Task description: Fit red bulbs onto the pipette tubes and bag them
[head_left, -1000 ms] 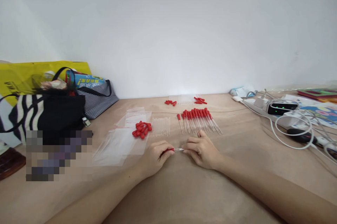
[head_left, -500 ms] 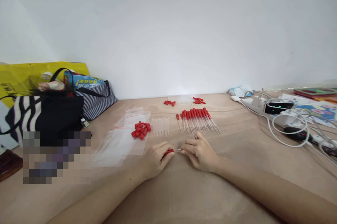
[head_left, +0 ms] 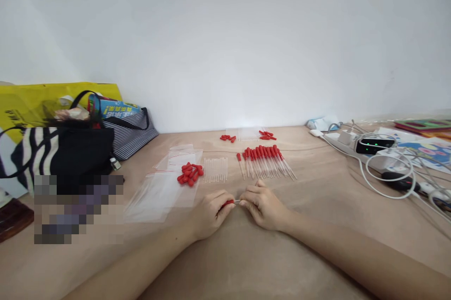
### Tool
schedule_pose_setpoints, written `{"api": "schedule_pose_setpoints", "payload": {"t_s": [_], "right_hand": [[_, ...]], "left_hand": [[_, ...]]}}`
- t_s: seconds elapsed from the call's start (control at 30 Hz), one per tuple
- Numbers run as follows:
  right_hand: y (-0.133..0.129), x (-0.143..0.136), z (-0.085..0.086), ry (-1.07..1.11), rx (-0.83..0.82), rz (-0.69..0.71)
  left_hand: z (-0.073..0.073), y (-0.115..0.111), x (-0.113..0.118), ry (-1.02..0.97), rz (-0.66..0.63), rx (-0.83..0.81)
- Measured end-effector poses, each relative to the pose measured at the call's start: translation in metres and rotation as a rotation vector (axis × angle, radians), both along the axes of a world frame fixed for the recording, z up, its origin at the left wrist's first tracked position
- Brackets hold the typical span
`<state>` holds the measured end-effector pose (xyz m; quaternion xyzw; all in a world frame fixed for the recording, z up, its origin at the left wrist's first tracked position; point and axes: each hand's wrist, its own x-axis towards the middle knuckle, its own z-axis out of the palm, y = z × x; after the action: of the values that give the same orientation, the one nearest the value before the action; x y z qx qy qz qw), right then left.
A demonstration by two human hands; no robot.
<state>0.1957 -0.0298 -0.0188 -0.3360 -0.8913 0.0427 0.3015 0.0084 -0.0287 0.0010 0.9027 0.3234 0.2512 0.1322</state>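
Observation:
My left hand [head_left: 212,213] pinches a red rubber bulb [head_left: 228,203] at the front middle of the table. From the bulb's right end a thin clear tube [head_left: 237,202] runs into the fingers of my right hand [head_left: 262,207], which are closed on it. Behind my left hand lie a pile of loose red bulbs [head_left: 190,173] and a row of bare clear tubes [head_left: 215,170]. Beyond my right hand, several tubes with red bulbs on them [head_left: 264,157] lie side by side, bulbs pointing away from me.
Clear plastic bags [head_left: 158,192] lie left of the loose bulbs. More red bulbs [head_left: 228,138] and tubes [head_left: 248,134] are near the wall. A black bag [head_left: 81,154] stands at the left; a power strip [head_left: 341,142] with white cables is at the right.
My right hand has moved slightly left, closer to my left hand, so less of the tube shows between them. The view has shifted slightly.

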Motion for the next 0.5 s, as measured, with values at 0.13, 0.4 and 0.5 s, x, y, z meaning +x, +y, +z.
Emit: {"api": "schedule_pose_setpoints", "payload": {"t_s": [0.13,0.4,0.5], "right_hand": [[-0.002,0.003,0.008,-0.069,0.031,-0.044],[0.000,0.014,0.009,-0.127,0.080,-0.133],[0.015,0.016,0.006,0.016,0.015,-0.321]], "left_hand": [[0.002,0.003,-0.001,-0.020,0.036,-0.019],[0.000,0.008,-0.009,-0.100,0.149,0.068],[-0.004,0.011,-0.011,-0.212,0.324,0.169]]}}
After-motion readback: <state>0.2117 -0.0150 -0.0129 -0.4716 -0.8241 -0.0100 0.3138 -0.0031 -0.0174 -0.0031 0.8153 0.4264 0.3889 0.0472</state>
